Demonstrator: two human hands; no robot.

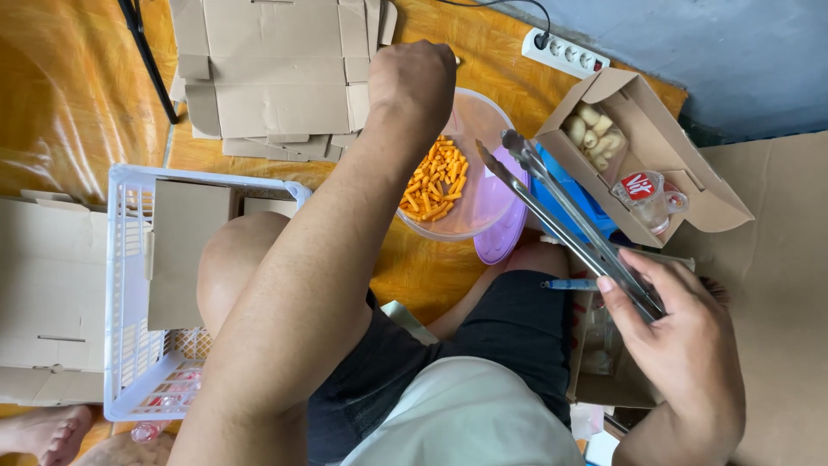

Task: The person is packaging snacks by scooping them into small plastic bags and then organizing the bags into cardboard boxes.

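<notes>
My right hand (677, 345) grips a pair of metal tongs (561, 211), whose tips point toward a clear plastic tub (483, 129) of orange snack sticks (435, 183). My left hand (412, 79) reaches out over the tub's far rim with its fingers curled; what it holds is hidden. An open brown cardboard box (642, 155) to the right of the tub holds pale puffed snacks (591, 134) and a small sealed cup (647, 197).
A stack of flat cardboard box blanks (276, 73) lies at the top. A white plastic basket (129, 285) with folded boxes stands at the left. A purple lid (504, 237) sits under the tub. A white power strip (565, 53) lies beyond it. My knees are in the middle.
</notes>
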